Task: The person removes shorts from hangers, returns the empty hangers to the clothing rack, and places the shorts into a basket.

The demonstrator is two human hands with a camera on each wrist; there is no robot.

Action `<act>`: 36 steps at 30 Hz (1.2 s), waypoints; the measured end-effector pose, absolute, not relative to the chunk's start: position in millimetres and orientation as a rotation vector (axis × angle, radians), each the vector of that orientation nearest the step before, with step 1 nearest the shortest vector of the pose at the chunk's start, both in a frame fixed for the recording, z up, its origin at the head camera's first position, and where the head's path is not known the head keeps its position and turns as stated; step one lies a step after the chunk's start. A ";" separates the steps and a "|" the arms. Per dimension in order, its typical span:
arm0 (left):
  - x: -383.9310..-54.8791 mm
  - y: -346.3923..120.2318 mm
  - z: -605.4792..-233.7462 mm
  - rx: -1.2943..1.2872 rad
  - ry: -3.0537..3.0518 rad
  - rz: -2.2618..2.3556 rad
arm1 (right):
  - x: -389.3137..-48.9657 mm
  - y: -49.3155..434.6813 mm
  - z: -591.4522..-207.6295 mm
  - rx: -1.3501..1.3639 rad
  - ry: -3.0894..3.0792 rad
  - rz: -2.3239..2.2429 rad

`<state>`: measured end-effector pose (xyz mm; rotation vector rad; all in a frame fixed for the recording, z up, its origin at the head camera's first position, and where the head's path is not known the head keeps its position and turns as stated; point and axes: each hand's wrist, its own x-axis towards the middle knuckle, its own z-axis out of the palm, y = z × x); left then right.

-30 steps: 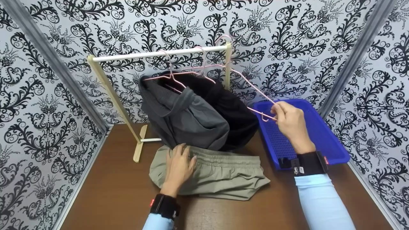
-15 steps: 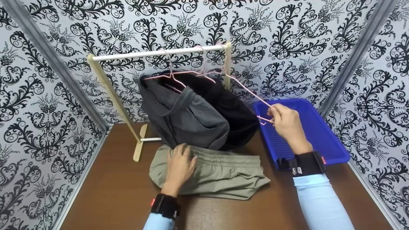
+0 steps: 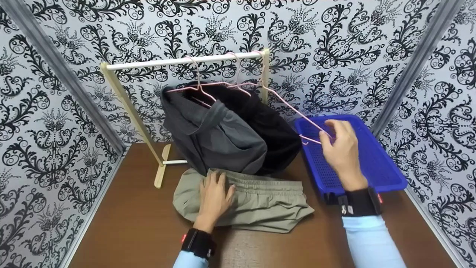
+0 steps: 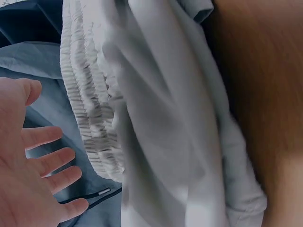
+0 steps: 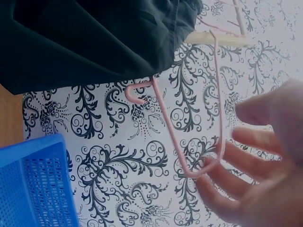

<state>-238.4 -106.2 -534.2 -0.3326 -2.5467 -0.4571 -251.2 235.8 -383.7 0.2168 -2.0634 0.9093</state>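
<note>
The third pink wire hanger (image 3: pixel 293 108) hooks over the rack's rail at its right end. My right hand (image 3: pixel 341 149) is around the hanger's outer corner, its fingers loose and the thumb apart from them; in the right wrist view the hanger (image 5: pixel 220 109) lies against the fingertips. Olive-beige shorts (image 3: pixel 267 204) with a gathered waistband lie on the table. Over their left part is my left hand (image 3: pixel 216 199), fingers spread; whether it touches the cloth I cannot tell. Grey shorts (image 3: pixel 227 137) and a black garment (image 3: pixel 277 137) hang on the other two hangers.
The rack's white rail (image 3: pixel 156 64) spans two wooden posts. On the right stands a blue perforated basket (image 3: pixel 386 175), below my right hand. Brown table (image 3: pixel 122 223) surface surrounds the shorts. Patterned walls (image 3: pixel 357 67) close in the back and sides.
The third hanger's hook has come down onto the rail's right end. My right hand has loosened its grip on the hanger's corner. My left hand has shifted slightly right over the beige shorts.
</note>
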 end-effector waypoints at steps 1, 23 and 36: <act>-237.8 -105.5 -535.2 -0.330 -2.543 -0.460 | -248.8 234.0 -386.3 0.205 -2.022 0.902; -228.5 -99.5 -540.6 -0.291 -2.454 -0.484 | -218.3 158.0 -504.5 0.279 -1.986 0.903; -227.7 -101.2 -544.5 -0.290 -2.402 -0.512 | -205.4 119.8 -544.3 0.336 -2.292 0.910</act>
